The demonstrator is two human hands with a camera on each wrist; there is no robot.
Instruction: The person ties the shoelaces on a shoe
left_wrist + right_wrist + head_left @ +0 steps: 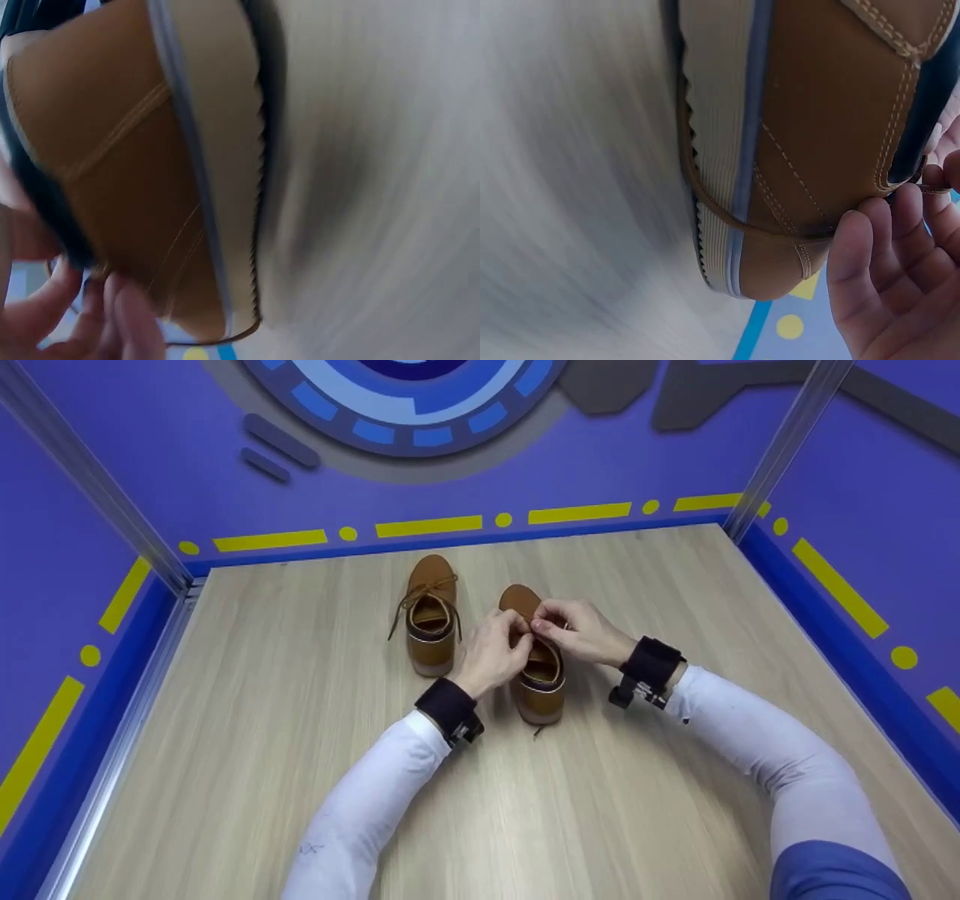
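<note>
A brown leather lace-up shoe (541, 706) with a dark collar stands on the wooden tabletop, toe pointing away from me. My left hand (491, 651) comes in from the left, its fingers and thumb pinching the shoelace over the front of the opening. From the right, my right hand (589, 631) meets it there, fingertips pinching the lace beside the left fingertips. The right wrist view has a brown shoelace (761, 231) crossing the shoe's side and curving down around the pale sole (716, 142). My hands cover the knot area in the head view.
A matching brown shoe (431, 654) stands to the left, its lace tied in a bow (427, 591). A thin lace end (538, 731) lies behind the near shoe's heel. Blue panels (442, 499) with yellow marks border the tabletop (262, 697) at the back and sides.
</note>
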